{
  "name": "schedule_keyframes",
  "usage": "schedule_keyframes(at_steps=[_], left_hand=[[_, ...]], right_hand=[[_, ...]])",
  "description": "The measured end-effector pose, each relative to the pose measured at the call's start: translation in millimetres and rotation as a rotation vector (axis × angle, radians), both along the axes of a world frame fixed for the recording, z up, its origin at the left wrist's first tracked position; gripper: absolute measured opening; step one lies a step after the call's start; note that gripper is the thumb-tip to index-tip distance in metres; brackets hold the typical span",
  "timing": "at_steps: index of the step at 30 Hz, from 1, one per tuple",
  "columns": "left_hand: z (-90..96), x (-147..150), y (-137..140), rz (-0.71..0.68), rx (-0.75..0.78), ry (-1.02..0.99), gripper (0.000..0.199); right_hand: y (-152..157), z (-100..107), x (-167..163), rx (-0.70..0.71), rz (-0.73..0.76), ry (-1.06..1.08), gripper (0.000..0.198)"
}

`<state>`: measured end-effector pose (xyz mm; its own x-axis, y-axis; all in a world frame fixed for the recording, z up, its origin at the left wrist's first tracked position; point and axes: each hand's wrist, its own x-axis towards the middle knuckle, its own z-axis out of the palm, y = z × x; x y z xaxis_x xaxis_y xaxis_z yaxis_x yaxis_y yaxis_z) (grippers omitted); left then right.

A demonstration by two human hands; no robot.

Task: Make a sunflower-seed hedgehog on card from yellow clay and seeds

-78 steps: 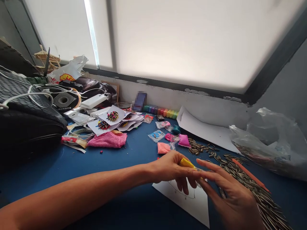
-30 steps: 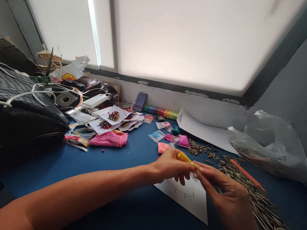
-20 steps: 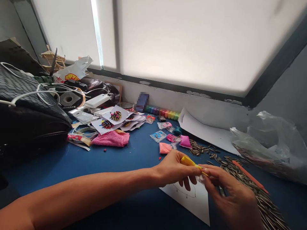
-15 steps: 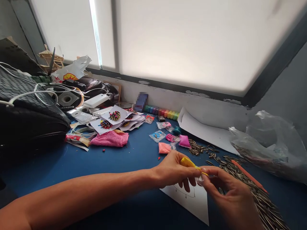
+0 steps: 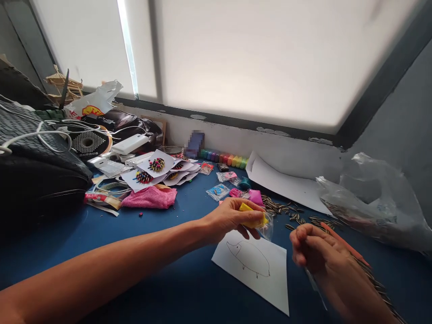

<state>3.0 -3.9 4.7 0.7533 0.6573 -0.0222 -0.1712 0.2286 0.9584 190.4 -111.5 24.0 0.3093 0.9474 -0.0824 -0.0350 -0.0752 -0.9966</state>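
My left hand (image 5: 227, 220) is closed around a small packet of yellow modelling clay (image 5: 251, 218), whose clear plastic wrapper (image 5: 267, 230) hangs off its right end. Just below lies a white card (image 5: 275, 292) with a line drawing of a hedgehog-like animal. To the right of the card, my right hand (image 5: 326, 258) is raised with its fingers curled together, slightly blurred. What it holds, if anything, is hidden. A thin clear strip (image 5: 315, 285) shows beneath that hand; I cannot tell whether it is gripped.
Striped sunflower seeds (image 5: 278, 205) spread behind and beneath my right hand, with an orange stick (image 5: 346, 243) on them. Clay packets (image 5: 218, 192), a pink cloth (image 5: 150, 198) and decorated cards (image 5: 157, 164) lie further back. A plastic bag (image 5: 374, 216) stands right, a black bag (image 5: 40, 180) left.
My hands have moved apart: the right went right and away from the yellow clay packet, the left slightly left with it. The card's drawing is now uncovered.
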Motion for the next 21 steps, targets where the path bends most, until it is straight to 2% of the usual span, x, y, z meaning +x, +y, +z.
schedule_keyframes(at_steps=[3,6,10,13,18,21], left_hand=[[0.0,1,-1,0.015,-0.004,-0.009,0.048],[-0.7,0,-1,0.040,-0.002,-0.014,0.046],[-1.4,-1,-1,0.033,0.012,-0.013,0.048],[0.7,1,-8,0.011,0.036,0.005,0.050],[4.9,3,-17,-0.067,0.064,0.032,0.051],[3.2,0,-10,-0.162,0.048,0.015,0.057]], right_hand=[[0,-3,-2,-0.054,0.045,-0.038,0.037],[1,-8,0,-0.045,0.058,-0.154,0.040],[-1,-10,2,-0.049,0.037,-0.283,0.051],[-4,-6,-6,-0.047,0.091,-0.391,0.052],[-8,2,-22,-0.016,0.223,-0.474,0.045],[-6,2,-18,-0.005,0.141,-0.468,0.046]])
